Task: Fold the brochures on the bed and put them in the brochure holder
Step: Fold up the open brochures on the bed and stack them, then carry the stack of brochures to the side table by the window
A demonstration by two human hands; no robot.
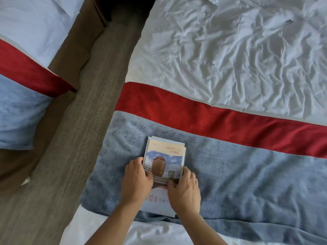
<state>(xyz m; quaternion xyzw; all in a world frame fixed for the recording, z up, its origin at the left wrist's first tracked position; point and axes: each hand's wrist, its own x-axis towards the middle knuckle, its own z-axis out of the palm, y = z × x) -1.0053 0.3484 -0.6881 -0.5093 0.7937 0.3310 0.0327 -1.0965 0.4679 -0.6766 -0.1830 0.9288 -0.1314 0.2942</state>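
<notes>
A stack of brochures [165, 156] lies on the grey-blue bed runner [247, 177], near the bed's left edge. The top brochure shows a brown jar under a blue sky and red characters near its lower end. My left hand [137, 179] grips the stack's left edge, thumb on the cover. My right hand [184, 188] holds the right edge, fingers pressed on the cover's lower half. Edges of several sheets stick out at the top of the stack. No brochure holder is in view.
A red stripe [212, 115] borders the runner, with a wrinkled white sheet [238, 50] beyond it. A grey carpeted aisle [85, 121] separates this bed from a second bed [26, 68] at the left, which has the same red and blue runner.
</notes>
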